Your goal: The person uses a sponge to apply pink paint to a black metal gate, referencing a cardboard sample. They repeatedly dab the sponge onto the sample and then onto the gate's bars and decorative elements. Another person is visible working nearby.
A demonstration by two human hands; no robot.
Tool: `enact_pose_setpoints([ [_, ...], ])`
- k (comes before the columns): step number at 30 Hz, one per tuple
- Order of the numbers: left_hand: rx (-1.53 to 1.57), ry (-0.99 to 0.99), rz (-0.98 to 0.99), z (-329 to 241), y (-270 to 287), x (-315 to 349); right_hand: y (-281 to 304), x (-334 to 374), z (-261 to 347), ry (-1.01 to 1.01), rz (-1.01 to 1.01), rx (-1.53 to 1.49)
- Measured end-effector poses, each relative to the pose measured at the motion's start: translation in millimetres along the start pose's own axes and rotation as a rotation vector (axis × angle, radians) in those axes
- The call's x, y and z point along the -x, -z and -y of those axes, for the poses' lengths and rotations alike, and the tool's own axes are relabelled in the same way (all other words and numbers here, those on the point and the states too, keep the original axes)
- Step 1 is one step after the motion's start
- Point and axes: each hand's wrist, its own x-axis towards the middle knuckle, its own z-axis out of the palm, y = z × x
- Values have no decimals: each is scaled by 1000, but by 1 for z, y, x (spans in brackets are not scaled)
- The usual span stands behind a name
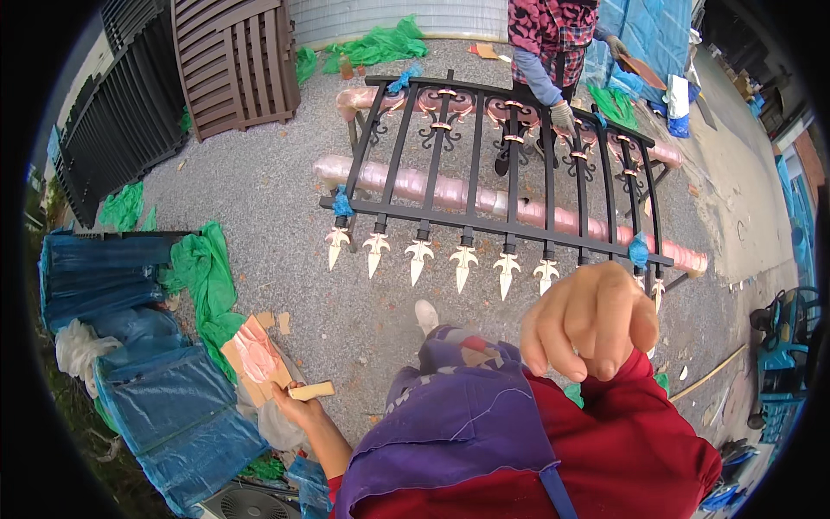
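Note:
My left hand is low at my left side, shut on a small tan block, perhaps a sanding block or brush handle. My right hand is raised close to the camera, fingers curled downward with nothing seen in them. In front of me a black wrought-iron fence panel with pale spear tips lies flat across two pink-wrapped beams. Another person in a patterned shirt stands at its far side, one gloved hand on the bars.
Brown and black fence panels lean at the back left. Blue wrapped bundles and green plastic sheets lie on the gravel at left, with cardboard scraps. A blue cart stands at right.

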Motion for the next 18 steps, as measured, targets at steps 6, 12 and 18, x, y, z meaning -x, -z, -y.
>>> enact_pose_setpoints([
  [6, -174, -41, -60, -27, -33, -32, 79, -13, -76, -298, -243, -25],
  [12, -271, -181, -103, -79, -101, -52, 150, -68, -153, -442, -181, -20],
  [18, -279, -125, -143, -86, -128, -120, 188, -109, -197, -467, -166, 3],
])
